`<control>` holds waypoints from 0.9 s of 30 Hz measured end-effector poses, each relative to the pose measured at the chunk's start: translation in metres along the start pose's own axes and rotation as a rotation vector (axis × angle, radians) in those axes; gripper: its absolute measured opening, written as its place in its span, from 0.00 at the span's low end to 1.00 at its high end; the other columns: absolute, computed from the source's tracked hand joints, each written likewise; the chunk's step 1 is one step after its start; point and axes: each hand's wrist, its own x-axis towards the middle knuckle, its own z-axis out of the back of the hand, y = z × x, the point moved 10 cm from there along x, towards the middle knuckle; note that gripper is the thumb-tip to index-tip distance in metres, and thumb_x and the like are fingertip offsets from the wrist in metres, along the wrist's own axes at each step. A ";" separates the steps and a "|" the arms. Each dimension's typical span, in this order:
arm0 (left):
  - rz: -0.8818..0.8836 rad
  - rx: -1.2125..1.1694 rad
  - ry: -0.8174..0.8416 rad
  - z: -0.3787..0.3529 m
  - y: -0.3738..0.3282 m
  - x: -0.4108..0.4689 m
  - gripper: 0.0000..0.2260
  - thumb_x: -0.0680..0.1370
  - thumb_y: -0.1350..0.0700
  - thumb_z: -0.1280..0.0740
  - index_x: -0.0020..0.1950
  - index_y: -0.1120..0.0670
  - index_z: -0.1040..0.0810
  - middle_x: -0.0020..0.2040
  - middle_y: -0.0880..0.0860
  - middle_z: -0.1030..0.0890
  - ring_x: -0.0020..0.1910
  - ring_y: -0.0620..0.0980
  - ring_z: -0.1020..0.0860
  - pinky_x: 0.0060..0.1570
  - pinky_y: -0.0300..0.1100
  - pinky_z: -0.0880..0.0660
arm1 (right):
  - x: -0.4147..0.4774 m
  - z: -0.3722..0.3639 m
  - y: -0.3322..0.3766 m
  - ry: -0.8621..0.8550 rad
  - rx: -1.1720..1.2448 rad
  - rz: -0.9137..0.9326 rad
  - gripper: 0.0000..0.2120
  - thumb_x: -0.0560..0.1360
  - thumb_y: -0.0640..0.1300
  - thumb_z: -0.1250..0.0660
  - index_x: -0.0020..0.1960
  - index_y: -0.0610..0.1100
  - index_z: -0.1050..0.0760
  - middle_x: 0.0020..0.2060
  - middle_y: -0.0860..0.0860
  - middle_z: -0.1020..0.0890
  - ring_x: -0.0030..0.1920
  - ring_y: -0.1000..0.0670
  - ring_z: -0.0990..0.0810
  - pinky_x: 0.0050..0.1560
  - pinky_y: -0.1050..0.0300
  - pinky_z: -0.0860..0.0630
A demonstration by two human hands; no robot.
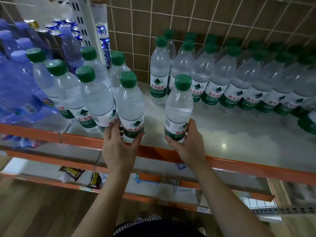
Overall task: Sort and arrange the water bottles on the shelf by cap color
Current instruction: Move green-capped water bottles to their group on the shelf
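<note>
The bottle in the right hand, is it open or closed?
Closed: a green cap sits on the bottle the right hand grips.

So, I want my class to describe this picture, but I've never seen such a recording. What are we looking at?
There is no machine: a person wears one camera on the head, looking down at their bare hands. The left hand grips a clear plastic water bottle with a green cap; the right hand grips a second bottle just like it. Both are upright near the front of a white shelf with an orange edge. Behind, on the right, runs a row of matching green-capped bottles; at the far left are blue-tinted bottles.
</note>
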 end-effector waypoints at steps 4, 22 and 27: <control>0.035 0.024 -0.027 -0.006 -0.004 0.000 0.32 0.69 0.41 0.24 0.65 0.59 0.25 0.64 0.57 0.25 0.61 0.59 0.24 0.57 0.55 0.23 | -0.002 0.024 -0.019 -0.028 0.001 -0.071 0.28 0.64 0.54 0.21 0.56 0.60 0.35 0.48 0.68 0.21 0.51 0.65 0.21 0.47 0.65 0.24; -0.044 -0.050 0.031 -0.022 -0.031 0.002 0.30 0.69 0.41 0.24 0.63 0.55 0.32 0.55 0.56 0.20 0.49 0.53 0.22 0.42 0.43 0.30 | -0.012 0.052 -0.025 -0.115 -0.009 0.003 0.28 0.68 0.50 0.24 0.62 0.52 0.34 0.51 0.60 0.20 0.51 0.57 0.20 0.45 0.55 0.20; -0.078 -0.123 0.131 -0.056 -0.076 -0.015 0.27 0.67 0.39 0.26 0.56 0.49 0.34 0.48 0.49 0.21 0.43 0.48 0.25 0.35 0.38 0.33 | -0.011 0.115 -0.052 -0.232 -0.065 -0.044 0.31 0.66 0.55 0.25 0.64 0.54 0.36 0.50 0.61 0.20 0.49 0.57 0.20 0.43 0.58 0.22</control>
